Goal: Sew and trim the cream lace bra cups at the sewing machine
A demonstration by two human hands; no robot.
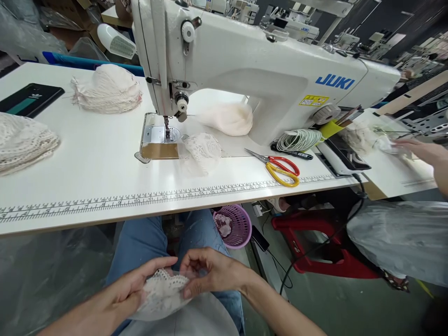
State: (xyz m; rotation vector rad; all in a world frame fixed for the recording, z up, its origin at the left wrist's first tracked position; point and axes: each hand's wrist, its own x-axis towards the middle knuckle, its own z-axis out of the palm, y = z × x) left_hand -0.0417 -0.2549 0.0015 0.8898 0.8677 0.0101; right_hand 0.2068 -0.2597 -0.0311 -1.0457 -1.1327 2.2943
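The left hand grasps curved, white scalloped-lace fabric between thumb and fingers — the right hand pinches its opposite edge.

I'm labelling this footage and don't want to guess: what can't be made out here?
Head view, hidden: parts of the white lace piece, covered by the left hand and right hand.
Head view, cut off by the left edge: the ends of the nearer lace pile and black phone-like item.
Head view, cut off by the right edge: the co-worker's arm.
Head view, too small: the yellow label's wording.
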